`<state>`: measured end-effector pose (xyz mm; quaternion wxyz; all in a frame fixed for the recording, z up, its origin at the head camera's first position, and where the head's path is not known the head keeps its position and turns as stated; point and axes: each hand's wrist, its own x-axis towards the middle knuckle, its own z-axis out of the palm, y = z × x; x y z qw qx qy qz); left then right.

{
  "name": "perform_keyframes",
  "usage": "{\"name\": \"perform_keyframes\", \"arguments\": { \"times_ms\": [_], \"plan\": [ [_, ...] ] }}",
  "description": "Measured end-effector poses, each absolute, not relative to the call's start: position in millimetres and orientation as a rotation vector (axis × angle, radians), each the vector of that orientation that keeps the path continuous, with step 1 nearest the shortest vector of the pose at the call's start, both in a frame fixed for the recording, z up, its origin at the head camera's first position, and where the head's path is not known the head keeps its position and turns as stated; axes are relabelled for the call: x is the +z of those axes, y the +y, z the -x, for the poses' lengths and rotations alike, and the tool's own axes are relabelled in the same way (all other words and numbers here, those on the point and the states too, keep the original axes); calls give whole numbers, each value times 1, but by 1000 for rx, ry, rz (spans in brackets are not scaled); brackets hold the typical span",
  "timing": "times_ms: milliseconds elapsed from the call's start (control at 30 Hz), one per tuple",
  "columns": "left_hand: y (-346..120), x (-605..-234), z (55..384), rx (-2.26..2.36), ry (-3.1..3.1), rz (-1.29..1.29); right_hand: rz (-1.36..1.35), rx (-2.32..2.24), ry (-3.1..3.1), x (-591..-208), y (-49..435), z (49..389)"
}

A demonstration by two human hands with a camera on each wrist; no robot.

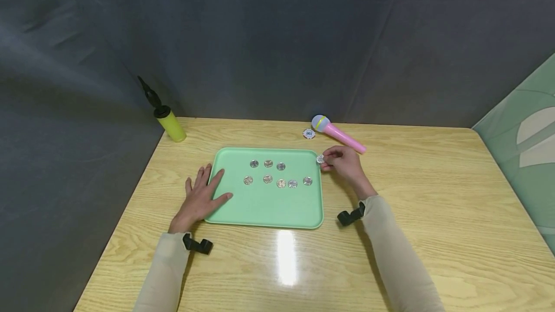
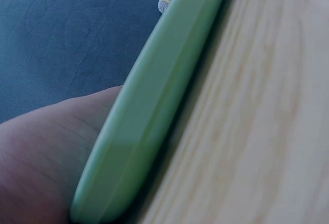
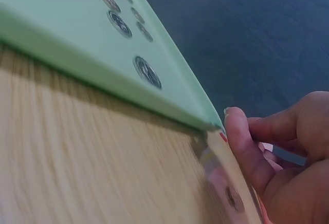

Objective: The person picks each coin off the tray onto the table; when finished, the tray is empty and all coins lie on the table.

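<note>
A mint-green tray (image 1: 260,211) lies on the table with several round silver coins (image 1: 281,183) on it in two rough rows. The upper row has three coins and the lower row has more. At the tray's upper right corner my right hand (image 1: 344,162) pinches a coin (image 1: 320,159) between thumb and fingers, right over the rim. In the right wrist view the pinched coin is mostly hidden behind the thumb (image 3: 244,147). My left hand (image 1: 199,201) rests on the tray's left edge, fingers spread, with the thumb over the tray's inside.
Behind the tray lie a pink toy microphone (image 1: 342,137) and a white poker chip (image 1: 309,134). A yellow-green hand pump (image 1: 173,127) with a black nozzle stands at the far left corner. Dark cloth (image 1: 260,42) hangs behind the wooden table (image 1: 433,196).
</note>
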<state>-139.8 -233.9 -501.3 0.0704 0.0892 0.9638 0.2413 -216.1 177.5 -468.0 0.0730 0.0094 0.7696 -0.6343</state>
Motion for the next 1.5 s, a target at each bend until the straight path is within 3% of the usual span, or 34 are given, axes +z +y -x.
{"name": "perform_keyframes", "arguments": {
  "times_ms": [967,1500],
  "plan": [
    [-234,-499,138,752,2890,-276,-224,-1929,2274,-470,253,205],
    [-234,-500,139,755,2891,-274,-214,-1741,2427,-469,261,203]
  ]
}}
